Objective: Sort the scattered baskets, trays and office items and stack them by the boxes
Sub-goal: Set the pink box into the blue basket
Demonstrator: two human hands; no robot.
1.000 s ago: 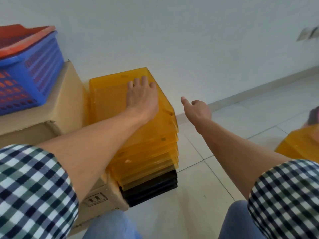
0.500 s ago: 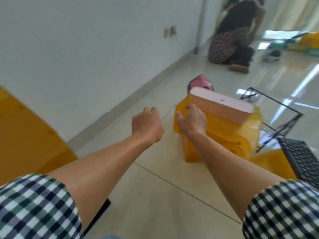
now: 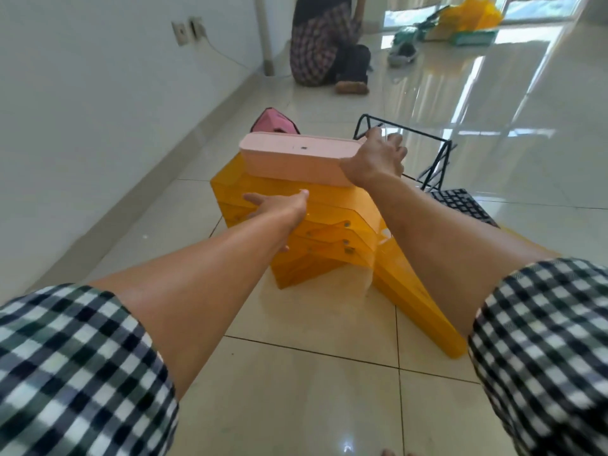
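Stack of orange trays (image 3: 332, 222): translucent, several high, on the tiled floor (image 3: 296, 390), near the wall (image 3: 82, 110), edges stepped and not squared up. Lying lengthwise on top: long pink box (image 3: 296, 156), closed, rounded ends, small dark mark on the lid.

Left hand (image 3: 279, 207): flat against the near-left face of the stack, fingers straight and close together, thumb raised toward the underside of the pink box. Nothing gripped.

Right hand (image 3: 378, 156): over the right end of the pink box, back of the hand toward the camera, fingers blurred beyond the box end. Cannot tell whether curled round the box or merely spread beside it.

Just right of the stack: one more orange tray (image 3: 424, 304), on its own, flat on the floor, running toward the camera.

Behind the right hand: black wire rack (image 3: 439, 156), tilted. Nearer than the rack, partly hidden by the right forearm: black keyboard (image 3: 464, 205).

Behind the stack: pink bag (image 3: 273, 121), only its top seen.

Both forearms bare, checked sleeves (image 3: 65, 373) at the bottom corners.

Farther back, by the wall: another person (image 3: 325, 51), crouched on the floor. Wall sockets (image 3: 187, 29), cable hanging below. Far end, by the window: heap of yellow and green items (image 3: 470, 18), too distant to identify.
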